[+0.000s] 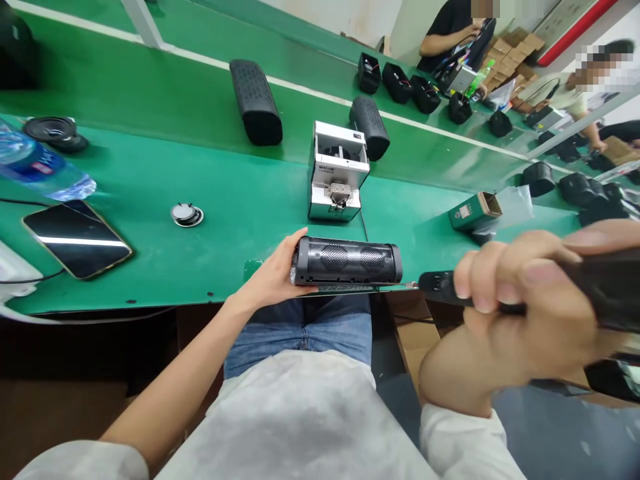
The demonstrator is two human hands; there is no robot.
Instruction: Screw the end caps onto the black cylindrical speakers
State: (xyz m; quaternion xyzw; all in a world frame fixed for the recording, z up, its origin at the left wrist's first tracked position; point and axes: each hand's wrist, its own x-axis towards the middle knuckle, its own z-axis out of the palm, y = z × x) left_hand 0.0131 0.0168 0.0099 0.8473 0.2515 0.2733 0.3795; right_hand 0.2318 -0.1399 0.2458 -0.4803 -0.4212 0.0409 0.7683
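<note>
Black speaker [351,261] at the front edge of the green table [260,200]

A long block with two round patches of pierced mesh, it is gripped by the left hand [276,272], fingers closed around its left end, some out of sight. The right hand [530,317] is folded tight on a black screwdriver [438,285]; its thin tip is blurred near the speaker's right end, contact unclear. Beyond stands a boxy metal machine [337,175]; a clear plastic bottle [43,163] is cut off at left
</note>
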